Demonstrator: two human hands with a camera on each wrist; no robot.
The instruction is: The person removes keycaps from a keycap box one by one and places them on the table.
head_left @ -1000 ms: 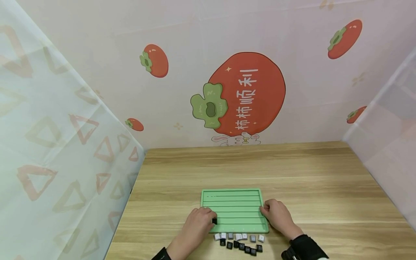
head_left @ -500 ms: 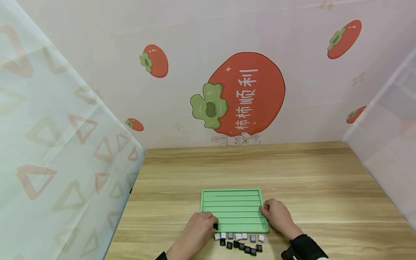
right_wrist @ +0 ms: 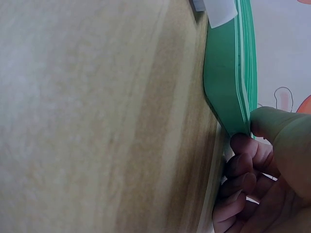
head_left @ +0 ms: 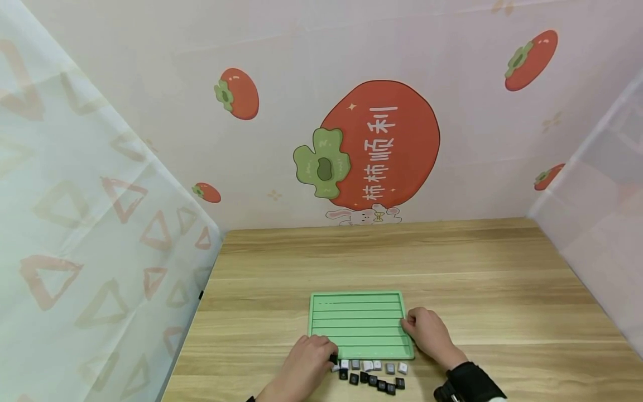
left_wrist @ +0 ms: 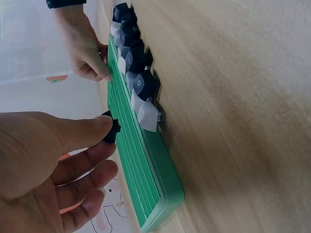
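Observation:
My left hand [head_left: 307, 360] pinches a black keycap [left_wrist: 112, 127] between thumb and index finger, just off the near left corner of a green ridged board [head_left: 363, 329]. In the left wrist view the keycap's stem side points away from the thumb, and the other fingers are loosely bent. My right hand [head_left: 431, 336] grips the board's right edge, thumb on the rim [right_wrist: 247, 97] and curled fingers against its side. Just in front of the board lie a row of white and grey keycaps [head_left: 368, 365] and a ragged row of black keycaps [head_left: 373, 381].
The board rests flat on a wood-grain table [head_left: 482, 268]. A patterned cloth wall [head_left: 266, 167] rises behind the table, with further cloth sides [head_left: 110, 234] at left and right.
My left hand has moved toward me with the black keycap, from over the board's left part to its near edge beside the white keycaps. The right hand stays put.

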